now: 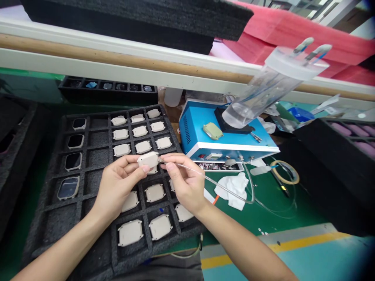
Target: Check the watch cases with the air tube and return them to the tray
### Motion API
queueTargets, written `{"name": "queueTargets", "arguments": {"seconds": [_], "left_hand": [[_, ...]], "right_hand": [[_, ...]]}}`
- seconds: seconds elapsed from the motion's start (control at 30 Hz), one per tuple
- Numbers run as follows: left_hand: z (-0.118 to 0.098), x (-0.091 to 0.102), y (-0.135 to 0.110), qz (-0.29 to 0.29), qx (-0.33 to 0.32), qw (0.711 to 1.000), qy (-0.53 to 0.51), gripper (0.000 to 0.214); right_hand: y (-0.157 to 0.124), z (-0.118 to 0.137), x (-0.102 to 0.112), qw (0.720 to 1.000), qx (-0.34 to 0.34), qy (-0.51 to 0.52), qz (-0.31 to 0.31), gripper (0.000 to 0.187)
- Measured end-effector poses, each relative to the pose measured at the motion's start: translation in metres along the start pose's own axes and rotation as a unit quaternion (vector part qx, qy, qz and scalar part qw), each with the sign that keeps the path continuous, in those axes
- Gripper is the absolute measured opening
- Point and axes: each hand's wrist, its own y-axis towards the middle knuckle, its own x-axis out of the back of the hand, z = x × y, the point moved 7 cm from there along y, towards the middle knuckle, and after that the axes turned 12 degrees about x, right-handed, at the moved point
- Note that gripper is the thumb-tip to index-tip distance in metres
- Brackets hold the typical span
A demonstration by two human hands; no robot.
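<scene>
Between the thumb and fingers of my left hand point(121, 181) is a beige watch case point(148, 159), held above a black foam tray point(98, 158). My right hand point(187, 181) pinches the end of a clear thin tube point(215, 182), its tip at the right edge of the case. Whether the tip touches the case I cannot tell. Several more beige cases point(155, 192) lie in the tray's compartments beneath and around both hands. Along the tray's left column sit watch cases with dark screens point(73, 161). My right hand partly covers some cases.
Behind the hands stands a blue machine point(193, 125) with a greenish watch case point(213, 131) and a tilted clear cylinder point(258, 93) on top. A crumpled white cloth point(233, 189) and a tape roll point(285, 172) lie to the right. A shelf edge point(117, 58) crosses above.
</scene>
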Motion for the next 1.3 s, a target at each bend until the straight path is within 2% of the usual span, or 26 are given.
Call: {"name": "queueTargets", "arguments": {"seconds": [0.43,1.3], "left_hand": [[-0.0004,-0.0006,0.0001,-0.001,0.003,1.000,0.013,0.045],[-0.0010,-0.0013,-0.0002,0.002,-0.002,1.000,0.010,0.038]], "right_hand": [[0.0000,0.0005,0.0002,1.000,-0.008,-0.002,-0.001,0.014],[0.0004,0.0007,0.0001,1.000,-0.004,-0.010,0.005,0.014]]}}
